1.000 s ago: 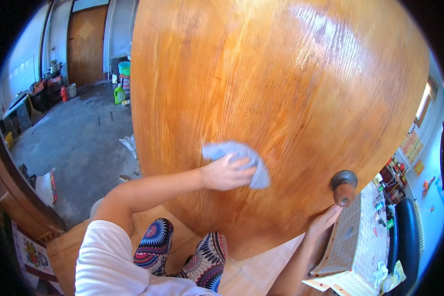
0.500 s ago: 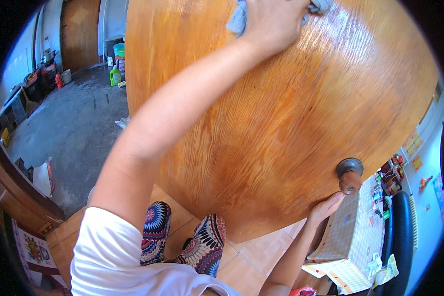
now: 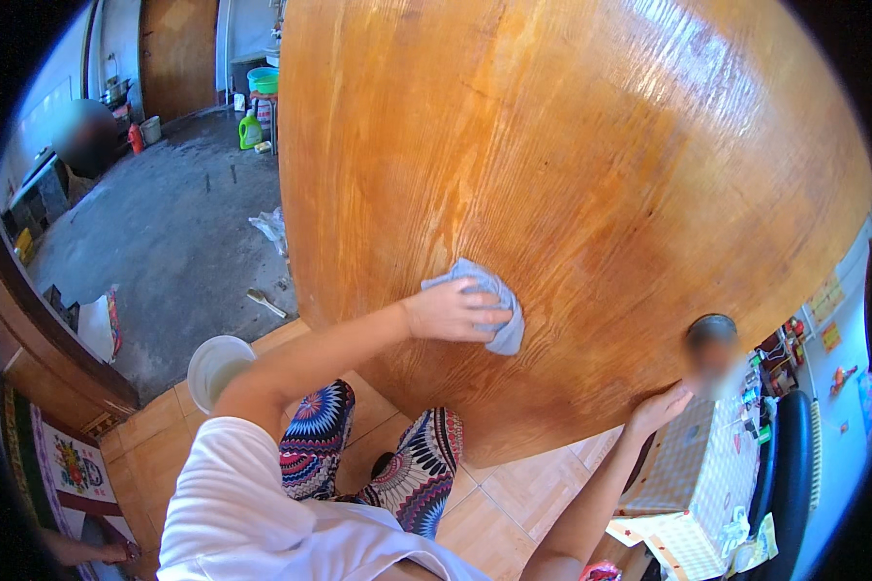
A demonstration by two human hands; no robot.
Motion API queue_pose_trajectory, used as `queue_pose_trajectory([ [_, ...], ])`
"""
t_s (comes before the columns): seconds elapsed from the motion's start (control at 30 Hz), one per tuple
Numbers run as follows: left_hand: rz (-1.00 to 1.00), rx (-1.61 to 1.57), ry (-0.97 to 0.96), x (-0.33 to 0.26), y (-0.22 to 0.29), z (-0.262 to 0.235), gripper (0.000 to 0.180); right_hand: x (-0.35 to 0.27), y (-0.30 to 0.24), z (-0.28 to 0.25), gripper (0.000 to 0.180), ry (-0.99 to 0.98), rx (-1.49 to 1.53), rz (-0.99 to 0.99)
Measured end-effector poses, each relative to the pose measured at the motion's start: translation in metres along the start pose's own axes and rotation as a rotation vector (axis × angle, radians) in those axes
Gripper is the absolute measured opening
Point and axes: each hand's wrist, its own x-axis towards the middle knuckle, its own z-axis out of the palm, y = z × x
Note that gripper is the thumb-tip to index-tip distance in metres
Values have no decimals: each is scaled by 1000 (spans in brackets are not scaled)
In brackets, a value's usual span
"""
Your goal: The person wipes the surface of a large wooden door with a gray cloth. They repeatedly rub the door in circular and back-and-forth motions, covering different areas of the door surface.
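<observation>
Fingers of the left hand (image 3: 452, 310) are spread flat and pressed over a crumpled pale blue cloth (image 3: 489, 308), which is pinned against the face of a large varnished wooden door (image 3: 572, 174), roughly at its middle height and well to the left of the round door knob (image 3: 712, 334). The cloth is not gripped in a fist; it is held by the palm and fingertips bearing on it, with one corner hanging loose below the hand. The right hand (image 3: 661, 409) is laid against the door's lower edge just under the knob, fingers extended and touching the wood, nothing being held in it. For the wiping to be done well, the pressure is best kept even across the whole palm so that the cloth stays flat instead of bunching, and the strokes are best run along the grain, which sweeps lengthwise over the panel. The loose corner could be tucked under the fingers so that it is not dragged. The door is best steadied by the right hand, since it seems able to swing under the push. A white bucket (image 3: 218, 368) stands on the tiled floor (image 3: 513, 494) near the person's patterned trousers (image 3: 320, 436), within reach for the cloth to be rinsed.
</observation>
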Motion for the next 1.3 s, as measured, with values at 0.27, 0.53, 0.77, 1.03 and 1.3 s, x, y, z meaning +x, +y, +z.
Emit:
queue_pose_trajectory([
  [0.27, -635, 230, 623, 119, -159, -104, 17, 1, -10, -7, 63, 29, -10, 91],
  [0.53, -780, 202, 410, -13, -56, -10, 36, 4, 14, -11, 69, 29, -62, 6],
  [0.77, -846, -74, 167, -126, 33, 35, 42, 10, 4, 0, 64, 73, -62, 24],
  [1.03, -811, 25, 520, 16, -111, -61, 30, 12, 21, -12, 66, 68, -24, 70],
  [1.3, -784, 284, 701, 46, -157, -65, 27, 6, -4, -7, 76, 185, -149, 175],
])
